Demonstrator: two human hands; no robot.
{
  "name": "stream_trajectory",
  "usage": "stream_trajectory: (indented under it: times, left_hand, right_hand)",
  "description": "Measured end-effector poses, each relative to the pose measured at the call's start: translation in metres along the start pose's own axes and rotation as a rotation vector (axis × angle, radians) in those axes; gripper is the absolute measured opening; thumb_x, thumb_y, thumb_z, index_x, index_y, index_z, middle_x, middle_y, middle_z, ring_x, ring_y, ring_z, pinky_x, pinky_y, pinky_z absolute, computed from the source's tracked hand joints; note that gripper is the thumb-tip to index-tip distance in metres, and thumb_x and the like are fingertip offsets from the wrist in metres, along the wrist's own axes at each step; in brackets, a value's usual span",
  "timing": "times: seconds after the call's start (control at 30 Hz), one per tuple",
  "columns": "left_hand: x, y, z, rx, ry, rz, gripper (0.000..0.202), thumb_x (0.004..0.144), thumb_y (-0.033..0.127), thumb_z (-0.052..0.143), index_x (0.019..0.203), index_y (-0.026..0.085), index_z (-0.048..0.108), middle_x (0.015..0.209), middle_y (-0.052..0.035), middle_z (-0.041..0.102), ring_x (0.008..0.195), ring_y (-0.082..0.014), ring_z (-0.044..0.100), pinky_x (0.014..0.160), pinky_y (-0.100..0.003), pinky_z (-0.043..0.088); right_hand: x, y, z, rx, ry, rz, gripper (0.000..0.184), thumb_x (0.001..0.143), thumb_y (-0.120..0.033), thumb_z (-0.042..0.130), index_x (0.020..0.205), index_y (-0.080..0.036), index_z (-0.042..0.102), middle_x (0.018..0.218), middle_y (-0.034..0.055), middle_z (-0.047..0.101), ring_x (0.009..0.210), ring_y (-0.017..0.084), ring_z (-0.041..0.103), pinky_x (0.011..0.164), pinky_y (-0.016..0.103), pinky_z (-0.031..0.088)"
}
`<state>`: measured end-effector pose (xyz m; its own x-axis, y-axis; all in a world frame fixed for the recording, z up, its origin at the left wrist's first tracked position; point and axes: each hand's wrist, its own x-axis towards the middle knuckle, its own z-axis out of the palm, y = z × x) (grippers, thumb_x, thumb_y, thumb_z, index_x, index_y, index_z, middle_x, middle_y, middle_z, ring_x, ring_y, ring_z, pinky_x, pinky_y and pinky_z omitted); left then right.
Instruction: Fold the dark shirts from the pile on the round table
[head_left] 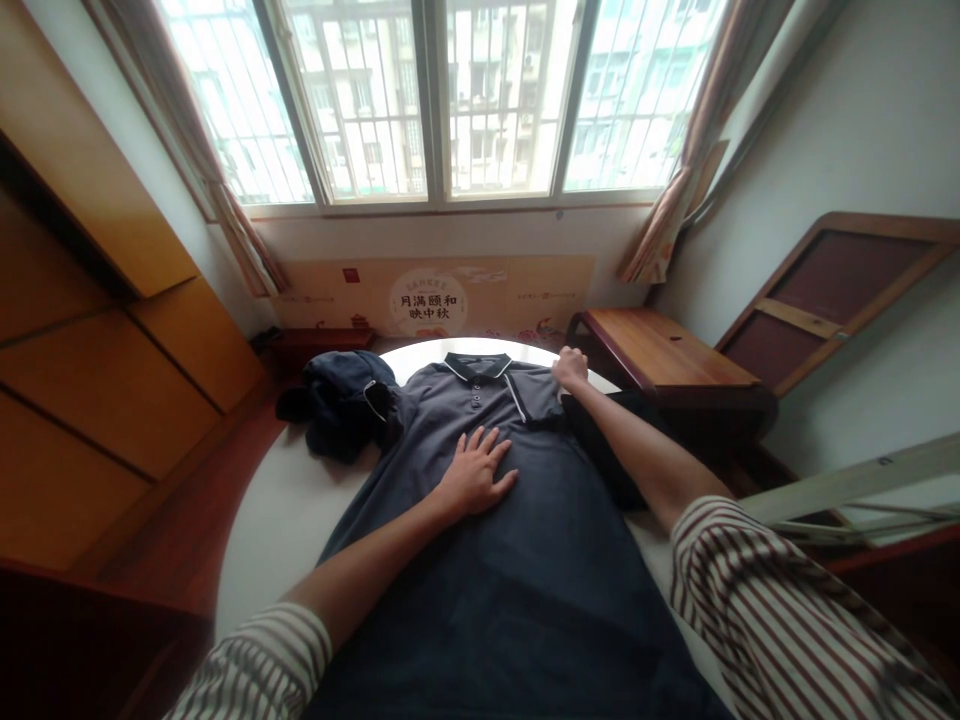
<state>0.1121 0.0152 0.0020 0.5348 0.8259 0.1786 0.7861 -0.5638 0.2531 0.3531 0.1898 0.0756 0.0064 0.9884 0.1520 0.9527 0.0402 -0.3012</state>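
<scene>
A dark grey polo shirt (525, 560) with white trim on its collar and sleeve lies front-up on a round white table (277, 520). My left hand (474, 472) rests flat on the shirt's chest, fingers spread. My right hand (571, 368) is closed at the shirt's right shoulder, gripping the sleeve, which is folded in over the body. Both my arms wear striped short sleeves.
A bundled dark navy garment (343, 402) lies on the table left of the shirt's collar. A wooden side table (660, 352) stands at the right, wooden cabinets (97, 380) at the left. A large window (442, 95) with curtains is ahead, and a printed cardboard panel (427, 298) leans below it.
</scene>
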Motion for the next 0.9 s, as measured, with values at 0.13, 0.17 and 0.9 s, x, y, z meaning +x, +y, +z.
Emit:
stream_trajectory:
  times: [0.13,0.17,0.9]
  left_hand:
    - [0.000,-0.001,0.001,-0.005,0.000,0.003,0.063,0.095,0.061,0.037,0.148,0.027,0.041,0.159,-0.0085,0.033,0.147,-0.0337,0.024,0.118,-0.061,0.020]
    - [0.000,-0.001,0.001,-0.007,-0.002,0.004,0.063,0.095,0.061,0.037,0.149,0.027,0.041,0.159,-0.0087,0.033,0.147,-0.0340,0.024,0.118,-0.061,0.020]
    - [0.029,-0.018,-0.028,-0.171,0.069,-0.063,0.037,0.096,0.043,0.046,0.110,0.020,0.071,0.122,-0.0095,0.069,0.115,-0.0251,0.061,0.101,-0.036,0.047]
  right_hand:
    - [-0.030,-0.029,0.022,-0.070,-0.051,-0.037,0.045,0.093,-0.044,0.058,0.122,-0.010,0.060,0.118,0.0222,0.064,0.114,0.034,0.060,0.095,0.041,0.046]
    - [-0.038,-0.035,0.029,-0.081,-0.080,-0.055,0.051,0.089,-0.047,0.061,0.126,-0.012,0.058,0.115,0.0211,0.066,0.110,0.035,0.062,0.092,0.041,0.047]
    - [-0.063,0.051,-0.065,-0.190,-0.037,0.188,0.029,0.076,-0.013,0.064,0.103,-0.012,0.074,0.111,0.0200,0.071,0.109,0.036,0.066,0.091,0.041,0.051]
